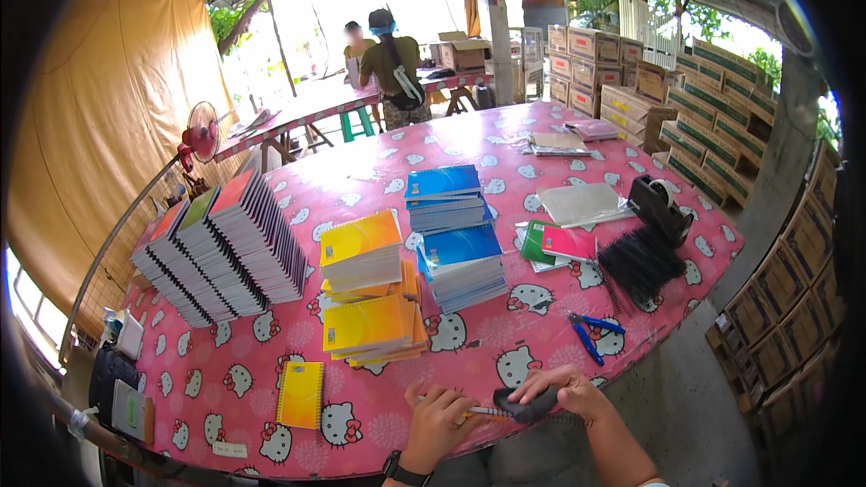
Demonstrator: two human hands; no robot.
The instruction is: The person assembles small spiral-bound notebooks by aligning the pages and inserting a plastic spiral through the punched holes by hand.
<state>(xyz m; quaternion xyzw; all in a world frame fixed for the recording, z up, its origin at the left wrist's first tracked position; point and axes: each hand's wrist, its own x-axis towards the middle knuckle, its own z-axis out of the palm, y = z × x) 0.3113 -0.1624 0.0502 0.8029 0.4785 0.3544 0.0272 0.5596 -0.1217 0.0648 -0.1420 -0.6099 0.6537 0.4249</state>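
My left hand point(438, 418) grips a notebook point(488, 411) near the table's front edge. The notebook is turned edge-on, so mostly its white edge and a little yellow show. My right hand point(557, 388) is closed on a dark, rounded object point(534, 408) at the notebook's right end; its kind cannot be made out. Blue-handled pliers point(591, 335) lie on the table beyond my right hand. A yellow spiral notebook point(300, 394) lies flat to the left of my left hand. Yellow notebooks point(365, 325) are stacked just beyond it, with blue notebooks point(462, 257) to their right.
Tall stacks of bound notebooks point(257, 234) stand at left. Black spiral coils point(642, 263), a tape dispenser point(661, 207), clear plastic sleeves point(585, 205) and a pink notebook point(568, 243) lie at right. Cartons point(713, 117) rise beyond. Two people point(392, 68) are at a far table.
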